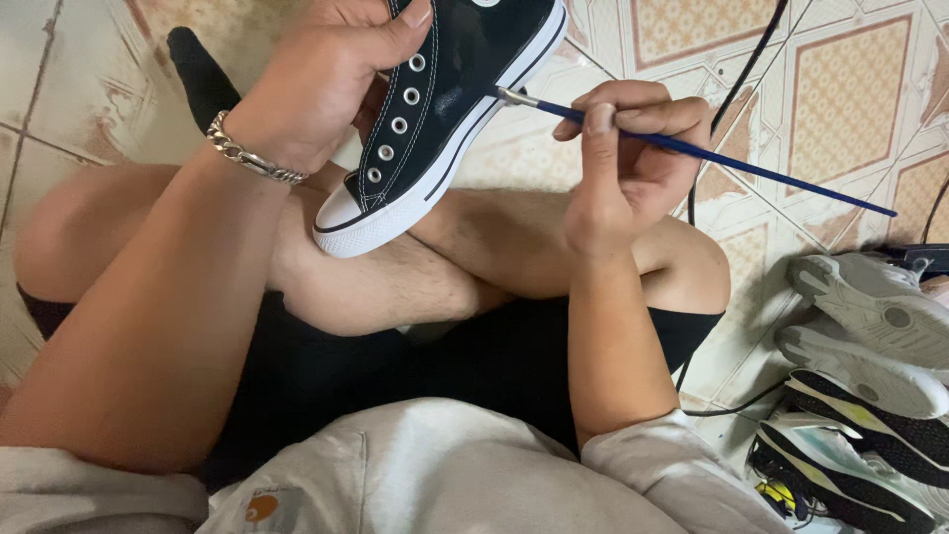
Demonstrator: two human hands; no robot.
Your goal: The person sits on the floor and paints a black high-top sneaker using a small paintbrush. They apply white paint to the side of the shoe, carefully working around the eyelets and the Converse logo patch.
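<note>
My left hand point(321, 74), with a silver chain bracelet on the wrist, grips a black canvas sneaker point(445, 104) with a white rubber sole and toe cap, holding it above my crossed legs. My right hand point(623, 163) pinches a thin blue-handled paintbrush point(712, 156). The brush's metal ferrule and tip touch the sneaker's side near the white sole.
I sit cross-legged on a patterned tile floor point(840, 89) in black shorts and a grey shirt. Several sports shoes point(870, 326) lie sole-up at the right. A black cable point(736, 89) runs across the tiles behind my right hand.
</note>
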